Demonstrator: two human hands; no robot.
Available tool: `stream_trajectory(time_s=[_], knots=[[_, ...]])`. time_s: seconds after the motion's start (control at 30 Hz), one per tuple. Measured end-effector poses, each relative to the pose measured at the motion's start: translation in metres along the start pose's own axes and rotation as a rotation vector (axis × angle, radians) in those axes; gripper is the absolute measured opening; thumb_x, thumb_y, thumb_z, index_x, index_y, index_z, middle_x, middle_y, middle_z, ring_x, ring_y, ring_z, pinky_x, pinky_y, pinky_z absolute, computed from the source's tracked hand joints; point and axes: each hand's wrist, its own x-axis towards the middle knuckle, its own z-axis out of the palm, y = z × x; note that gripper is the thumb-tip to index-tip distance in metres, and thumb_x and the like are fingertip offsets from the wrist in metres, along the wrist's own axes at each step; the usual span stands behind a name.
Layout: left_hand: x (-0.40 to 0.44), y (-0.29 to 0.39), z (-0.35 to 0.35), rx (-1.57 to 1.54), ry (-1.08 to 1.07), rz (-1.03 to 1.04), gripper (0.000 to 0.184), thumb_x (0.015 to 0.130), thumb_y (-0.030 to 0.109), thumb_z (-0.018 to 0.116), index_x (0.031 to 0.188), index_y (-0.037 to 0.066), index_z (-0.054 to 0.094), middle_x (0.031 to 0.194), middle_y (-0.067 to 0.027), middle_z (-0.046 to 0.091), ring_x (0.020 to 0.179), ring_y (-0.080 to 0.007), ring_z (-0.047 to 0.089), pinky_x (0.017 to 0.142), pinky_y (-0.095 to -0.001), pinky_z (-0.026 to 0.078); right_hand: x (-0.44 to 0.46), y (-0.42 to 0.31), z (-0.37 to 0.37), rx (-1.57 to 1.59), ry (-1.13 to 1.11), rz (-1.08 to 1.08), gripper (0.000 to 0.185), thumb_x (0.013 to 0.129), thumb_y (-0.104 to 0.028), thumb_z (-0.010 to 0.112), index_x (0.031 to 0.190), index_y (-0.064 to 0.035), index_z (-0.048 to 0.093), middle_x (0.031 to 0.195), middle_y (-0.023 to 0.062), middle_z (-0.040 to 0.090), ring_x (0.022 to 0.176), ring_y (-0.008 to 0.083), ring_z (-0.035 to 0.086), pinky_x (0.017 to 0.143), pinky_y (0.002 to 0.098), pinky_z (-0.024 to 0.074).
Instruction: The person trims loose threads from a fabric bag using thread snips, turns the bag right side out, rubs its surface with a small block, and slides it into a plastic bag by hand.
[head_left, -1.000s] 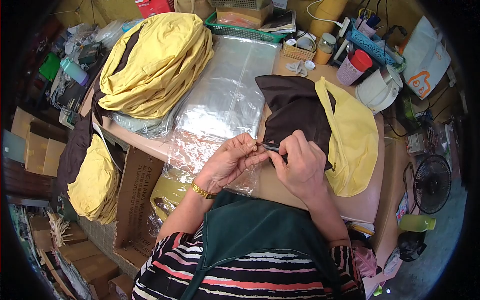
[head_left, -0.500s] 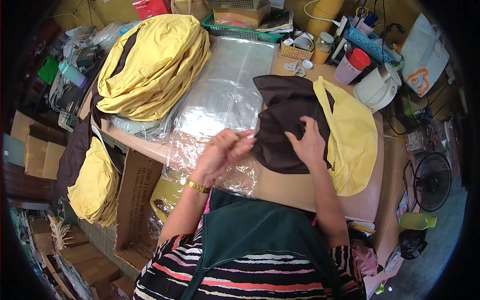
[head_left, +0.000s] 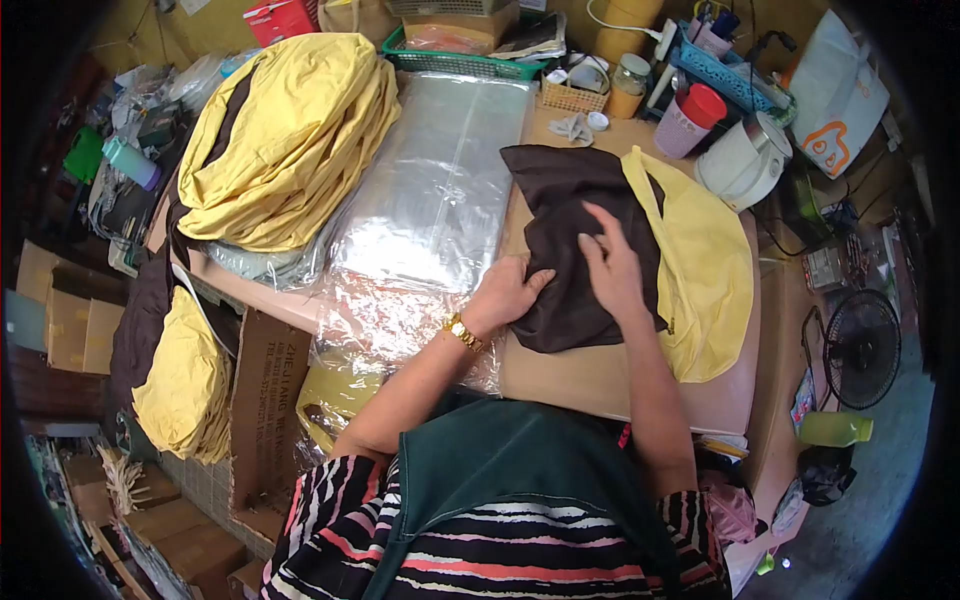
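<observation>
A dark brown cloth piece [head_left: 560, 190] lies on the table, joined or overlapped on its right by a yellow cloth part [head_left: 705, 270]. At its left edge my left hand [head_left: 508, 292], with a gold watch on the wrist, has its fingers bent against the brown fabric; the fingertips are partly hidden. My right hand [head_left: 612, 268] rests over the brown cloth, thumb and forefinger spread apart, nothing held. Left of my hands are clear plastic bags [head_left: 430, 190] in a flat stack. Beyond them rises a big pile of yellow cloth [head_left: 285, 140].
Along the back stand a green basket [head_left: 460, 64], a wicker basket [head_left: 575, 97], a jar [head_left: 628, 88], a pink cup [head_left: 684, 128] and a white kettle [head_left: 742, 165]. A cardboard box [head_left: 262, 420] is at the table's left front; a black fan [head_left: 862, 348] stands right.
The small dark tool held between my hands a second ago is out of my grasp. My left hand has moved onto the cloth's left edge; my right hand has opened over the brown cloth.
</observation>
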Motion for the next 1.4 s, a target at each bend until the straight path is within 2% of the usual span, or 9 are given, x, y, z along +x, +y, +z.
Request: stream_trajectory(time_s=[0.1,0.13,0.43,0.5,0.6,0.93,1.13,1.17,1.4], knots=[[-0.014,0.029,-0.004,0.161,0.142,0.194,0.037,0.089,0.029,0.065,0.079,-0.006,0.061,0.071,-0.0284,0.059,0.072,-0.0441,0.061,0.065,-0.0465,0.046,0.016,0.017,0.024,0.153,-0.305,-0.177,0.023,0.094,-0.023,0.058,0.104,-0.0018,0.060,0.073,0.0157,0.060,0.062,0.0263,0.054,0.065,0.0349,0.0450],[-0.020,0.037,-0.015,0.225,0.080,0.205,0.036,0.091,0.030,0.062,0.077,-0.004,0.060,0.072,-0.0281,0.059,0.073,-0.0461,0.058,0.064,-0.0478,0.045,0.021,0.021,0.027,0.069,-0.262,-0.222,0.025,0.093,-0.021,0.060,0.087,0.0031,0.058,0.070,0.0158,0.057,0.059,0.0228,0.050,0.062,0.0326,0.0443],[-0.079,0.003,-0.115,0.183,-0.079,-0.055,0.027,0.092,0.026,0.058,0.085,0.004,0.072,0.069,-0.0126,0.067,0.066,-0.0279,0.065,0.065,-0.0373,0.050,0.018,0.011,-0.002,0.197,0.313,-0.168,0.022,0.095,-0.016,0.060,0.083,0.0014,0.052,0.066,0.0067,0.050,0.062,0.0102,0.043,0.059,0.0265,0.0408],[-0.076,-0.013,-0.112,0.079,-0.026,-0.110,0.028,0.090,0.027,0.065,0.100,0.002,0.070,0.073,-0.0076,0.068,0.061,-0.0181,0.063,0.061,-0.0305,0.050,0.016,0.005,-0.005,0.261,0.306,-0.179,0.025,0.096,-0.017,0.058,0.082,0.0007,0.050,0.066,0.0013,0.046,0.064,0.0083,0.039,0.059,0.0239,0.0384],[-0.072,0.017,-0.100,-0.290,-0.189,-0.144,0.073,0.079,0.035,0.078,0.130,-0.010,0.050,0.087,-0.0020,0.059,0.065,-0.0057,0.053,0.056,-0.0222,0.044,0.011,-0.005,-0.005,0.267,0.277,-0.157,0.026,0.097,-0.018,0.057,0.080,-0.0007,0.048,0.068,-0.0012,0.043,0.065,0.0074,0.037,0.060,0.0223,0.0369],[-0.040,0.023,-0.057,-0.655,-0.067,-0.019,0.037,0.084,0.023,0.075,0.109,-0.003,0.068,0.079,0.0049,0.058,0.072,-0.0028,0.050,0.063,-0.0208,0.042,0.001,-0.012,-0.012,0.265,0.285,-0.124,0.026,0.097,-0.019,0.058,0.080,-0.0016,0.048,0.070,-0.0022,0.042,0.068,0.0077,0.037,0.063,0.0220,0.0360],[-0.054,0.009,-0.053,-0.403,-0.044,0.104,0.014,0.092,0.017,0.065,0.094,0.003,0.065,0.103,-0.0033,0.066,0.081,-0.0033,0.058,0.064,-0.0193,0.044,0.005,-0.012,-0.013,0.294,0.395,-0.089,0.028,0.098,-0.021,0.058,0.080,-0.0019,0.050,0.072,-0.0038,0.044,0.072,0.0061,0.039,0.067,0.0212,0.0358],[-0.055,0.012,-0.051,-0.701,-0.043,0.021,0.012,0.093,0.017,0.063,0.093,0.004,0.062,0.105,-0.0048,0.066,0.079,-0.0040,0.059,0.063,-0.0193,0.045,0.005,-0.010,-0.012,0.296,0.392,-0.089,0.028,0.098,-0.021,0.058,0.080,-0.0019,0.050,0.072,-0.0038,0.044,0.072,0.0061,0.039,0.067,0.0212,0.0358],[-0.062,0.028,-0.052,-0.949,-0.021,0.012,0.013,0.096,0.017,0.060,0.095,0.005,0.055,0.110,-0.0088,0.066,0.075,-0.0054,0.061,0.059,-0.0171,0.044,-0.014,-0.043,-0.009,0.032,0.359,-0.229,0.029,0.090,-0.023,0.067,0.107,-0.0042,0.053,0.075,0.0063,0.051,0.066,0.0193,0.051,0.063,0.0299,0.0435]])
